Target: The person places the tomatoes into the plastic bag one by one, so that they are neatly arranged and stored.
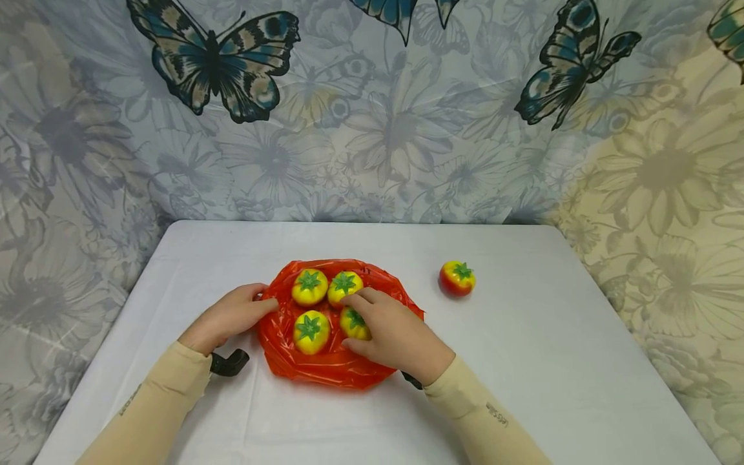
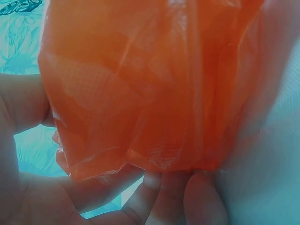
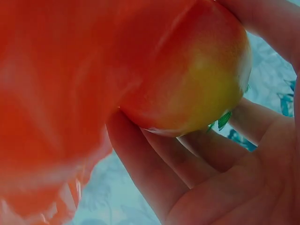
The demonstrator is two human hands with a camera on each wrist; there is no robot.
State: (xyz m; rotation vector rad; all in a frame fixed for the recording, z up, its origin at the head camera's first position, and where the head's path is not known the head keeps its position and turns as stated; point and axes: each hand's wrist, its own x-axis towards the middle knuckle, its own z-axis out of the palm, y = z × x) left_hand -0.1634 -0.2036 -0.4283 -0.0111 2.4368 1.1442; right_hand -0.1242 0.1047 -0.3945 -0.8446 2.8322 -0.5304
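A red plastic bag (image 1: 349, 374) lies spread on the table with its mouth up and its rim crumpled. Inside it sit several yellow-and-red tomatoes (image 1: 310, 332) with green star-shaped leaves on top. My left hand (image 1: 235, 314) holds the bag's left side; in the left wrist view, thumb and fingers lie around the red film (image 2: 140, 93). My right hand (image 1: 403, 332) grips the tomato at the bag's near right (image 1: 353, 325), its fingers curled round it. In the right wrist view that tomato (image 3: 201, 79) shows a yellow patch, and bag film covers part of it.
A lone tomato (image 1: 456, 279) stands on the white-covered table (image 1: 552, 361), to the right of the bag. Behind the table hangs a cloth (image 1: 401, 142) with flowers and butterflies. A black strap end (image 1: 230, 363) sticks out at the left wrist.
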